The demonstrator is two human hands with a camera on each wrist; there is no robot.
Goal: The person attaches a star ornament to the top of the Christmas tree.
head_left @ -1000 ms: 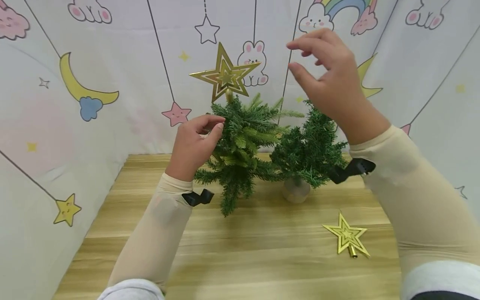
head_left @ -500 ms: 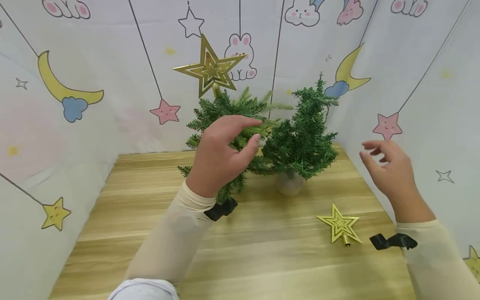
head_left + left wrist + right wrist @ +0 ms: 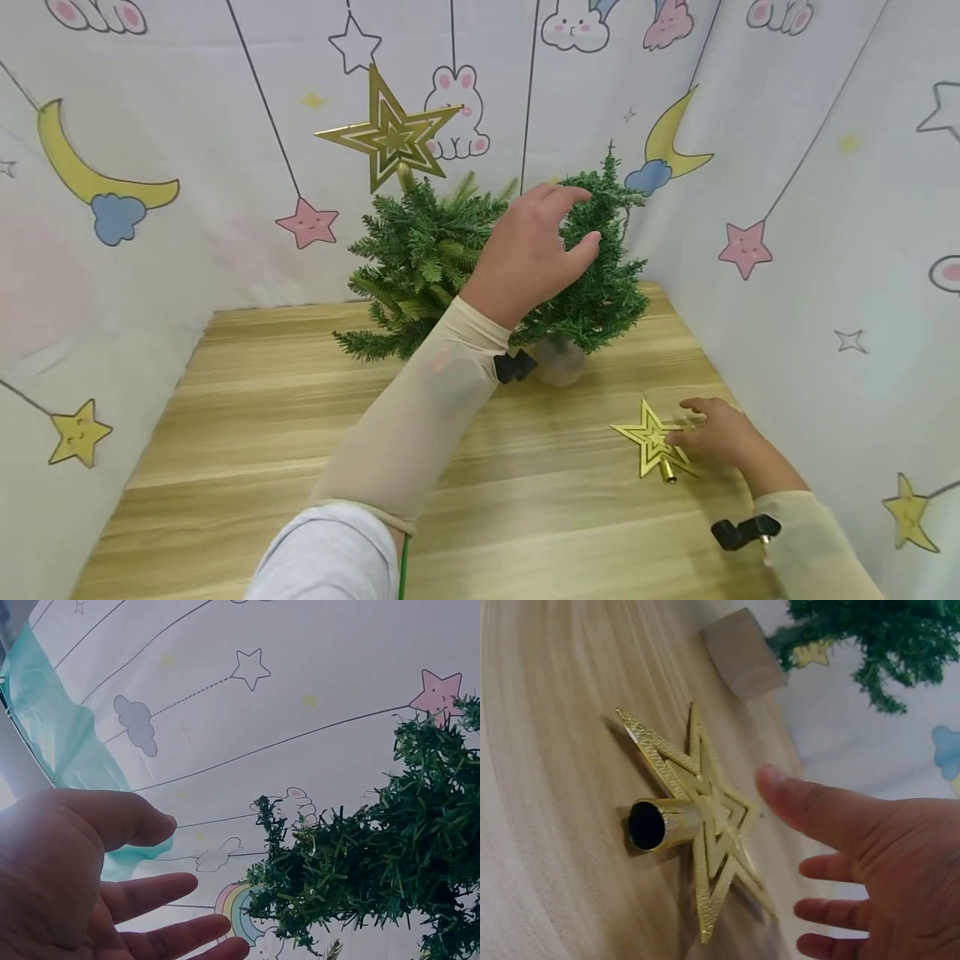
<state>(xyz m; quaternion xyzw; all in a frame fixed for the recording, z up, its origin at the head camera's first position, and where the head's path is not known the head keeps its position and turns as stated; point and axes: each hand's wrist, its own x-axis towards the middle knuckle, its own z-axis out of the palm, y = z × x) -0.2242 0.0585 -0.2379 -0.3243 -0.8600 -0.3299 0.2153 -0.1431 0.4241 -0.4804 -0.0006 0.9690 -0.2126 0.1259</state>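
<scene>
A gold star tree topper [image 3: 651, 435] lies on the wooden table, its hollow socket [image 3: 664, 823] showing in the right wrist view. My right hand [image 3: 716, 435] hovers at its right side, thumb and fingers spread apart, holding nothing. My left hand [image 3: 528, 250] is raised in front of the smaller Christmas tree [image 3: 600, 292], its fingers parted and nothing between them. In the left wrist view that tree's tip [image 3: 274, 825] stands a little beyond the left fingertips. To the left, a fuller Christmas tree [image 3: 420, 242] carries another gold star topper [image 3: 390, 137] on its top.
The smaller tree stands in a pale round base [image 3: 558, 362] on the wooden table [image 3: 285, 433]. A white printed cloth [image 3: 247, 167] with moons, stars and rabbits rises behind the table and on both sides. My left forearm crosses in front of the fuller tree.
My left hand has left the fuller tree and moved right, over to the smaller one. My right hand has come down from high up to beside the star on the table. The view has shifted right.
</scene>
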